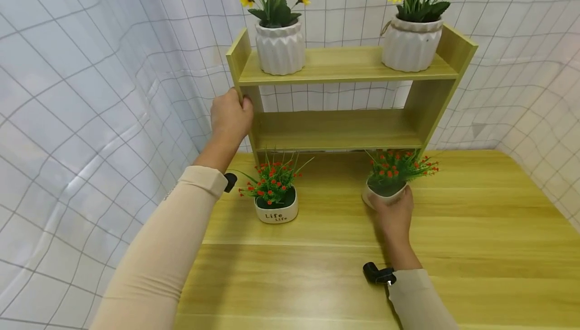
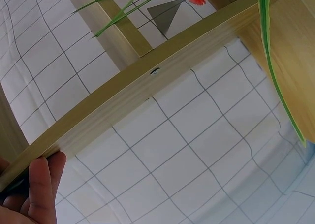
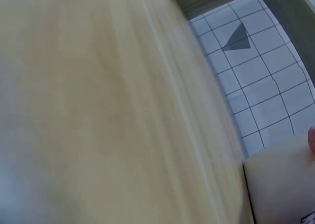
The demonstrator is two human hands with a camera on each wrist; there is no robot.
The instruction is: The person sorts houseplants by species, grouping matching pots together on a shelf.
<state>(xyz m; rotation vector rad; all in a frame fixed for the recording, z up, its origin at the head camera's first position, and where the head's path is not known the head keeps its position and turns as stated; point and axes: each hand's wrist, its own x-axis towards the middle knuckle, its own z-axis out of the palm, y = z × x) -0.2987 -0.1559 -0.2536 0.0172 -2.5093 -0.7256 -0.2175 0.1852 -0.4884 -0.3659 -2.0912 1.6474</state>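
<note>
Two sleeves (image 1: 149, 249); left hand (image 1: 231, 116) grips shelf (image 1: 335, 128), right hand (image 1: 394, 215) one of two red-flowered pots (image 1: 383, 188); two yellow-flowered pots (image 1: 281, 50) above.

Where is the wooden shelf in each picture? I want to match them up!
Head: the wooden shelf stands upper middle, its left side gripped by the left hand.
Left wrist: its long side panel slants from lower left to upper right.
Right wrist: only part of its frame shows, upper right.
Shared landmark: the white checked backdrop, in all three.
</note>
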